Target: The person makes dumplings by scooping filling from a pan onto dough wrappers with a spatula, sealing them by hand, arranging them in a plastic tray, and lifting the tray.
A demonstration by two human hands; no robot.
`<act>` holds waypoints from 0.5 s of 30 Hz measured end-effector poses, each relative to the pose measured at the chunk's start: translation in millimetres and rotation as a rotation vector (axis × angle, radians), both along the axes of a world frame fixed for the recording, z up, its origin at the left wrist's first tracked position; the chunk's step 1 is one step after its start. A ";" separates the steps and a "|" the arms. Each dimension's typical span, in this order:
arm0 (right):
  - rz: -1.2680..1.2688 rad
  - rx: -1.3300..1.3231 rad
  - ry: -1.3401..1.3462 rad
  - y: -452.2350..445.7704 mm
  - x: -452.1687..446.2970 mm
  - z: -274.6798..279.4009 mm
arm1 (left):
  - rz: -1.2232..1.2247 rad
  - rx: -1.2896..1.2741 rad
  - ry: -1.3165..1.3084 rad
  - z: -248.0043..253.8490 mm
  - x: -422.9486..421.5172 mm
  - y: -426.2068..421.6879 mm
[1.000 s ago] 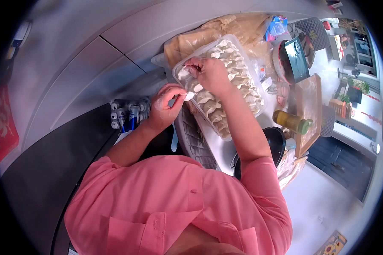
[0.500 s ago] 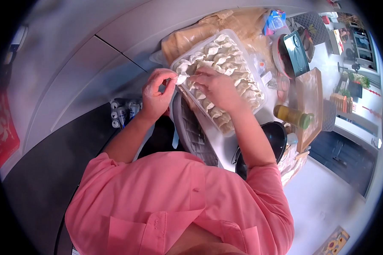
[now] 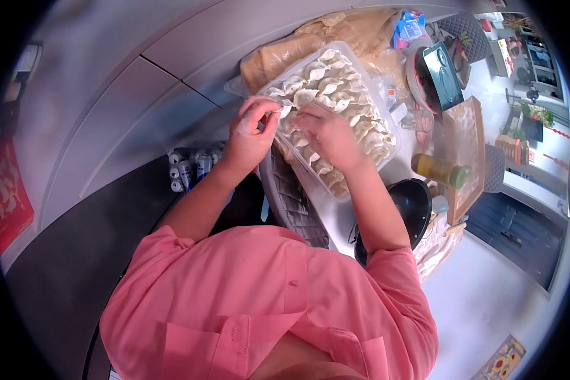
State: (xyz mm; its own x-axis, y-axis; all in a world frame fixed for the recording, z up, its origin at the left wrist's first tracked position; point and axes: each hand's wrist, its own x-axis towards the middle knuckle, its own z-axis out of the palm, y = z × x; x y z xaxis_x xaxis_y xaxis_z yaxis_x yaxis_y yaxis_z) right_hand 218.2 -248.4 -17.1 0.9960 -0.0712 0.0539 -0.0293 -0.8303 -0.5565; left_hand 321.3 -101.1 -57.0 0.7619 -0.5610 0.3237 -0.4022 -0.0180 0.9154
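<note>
My left hand (image 3: 254, 126) is closed in a pinch, thumb and fingertips on a pale, floury dumpling (image 3: 285, 107) held above the tray's left edge. My right hand (image 3: 329, 134) hovers over the near part of the tray, fingers loosely bent and apart, its fingertips close to the held dumpling; I see nothing gripped in it. Beneath both hands is a translucent plastic tray (image 3: 392, 130) filled with rows of raw white dumplings (image 3: 331, 85). My right hand and forearm hide some of them.
Brown paper packaging (image 3: 266, 63) lies behind the tray. To the right are a green-capped jar (image 3: 434, 170), a floury wooden board (image 3: 472, 145) and a black pot (image 3: 415, 206). A padded chair (image 3: 291, 190) stands below the table edge. Cans (image 3: 202, 166) sit lower left.
My left hand has moved to the right, over the tray's edge, with the dumpling. My right hand has shifted slightly right, its fingers drawn back. The view has shifted slightly.
</note>
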 end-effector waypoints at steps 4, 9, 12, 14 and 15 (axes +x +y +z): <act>-0.019 -0.009 0.005 1.6 -3.8 -4.6 | 0.028 0.063 -0.123 -0.6 -0.9 -5.5; 0.035 -0.057 0.009 -1.7 -4.0 -5.9 | 0.023 0.144 -0.158 4.5 -2.9 -8.6; 0.004 -0.010 0.015 -0.3 -6.5 -5.1 | 0.028 0.140 -0.203 -0.7 -3.1 -9.1; -0.010 -0.008 0.036 -1.9 -7.4 -8.8 | 0.050 0.195 -0.199 -3.9 -4.7 -10.7; -0.010 -0.010 0.035 -2.0 -7.2 -8.7 | 0.050 0.193 -0.200 -4.3 -4.8 -11.6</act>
